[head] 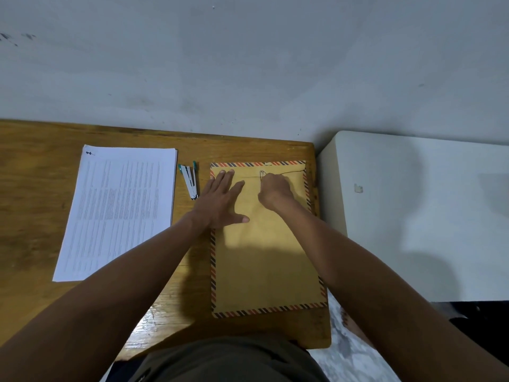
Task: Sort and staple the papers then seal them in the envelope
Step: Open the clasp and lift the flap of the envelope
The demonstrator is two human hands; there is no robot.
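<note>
The right hand (275,190) is curled, its fingertips pinched at the string (286,172) by the round button (262,172) of the envelope's clasp, near the far edge. The thin cord runs from those fingertips away to the right along the flap line. Just to its left, the left hand (221,201) lies flat and spread, fingers straight, pressing the envelope (264,260) down onto the bench (33,188); its fingertips reach the flap seam.

The envelope is a brown string-tie one with a striped orange and dark border, lying with its long axis running near to far, flap end away from the person. So the clasp sits at the far end, directly under the right hand, which is the nearer one to it; the left only steadies. Whether the cord is being wound on or unwound cannot be told from here.

Well to the left, the stack of printed papers (118,210) lies on the bench outside the envelope, long axis also near to far. Between stack and envelope lies a small stapler (190,181) with green ends, opened out, touching neither hand. By this layout, the sealing looks some way off.
</note>
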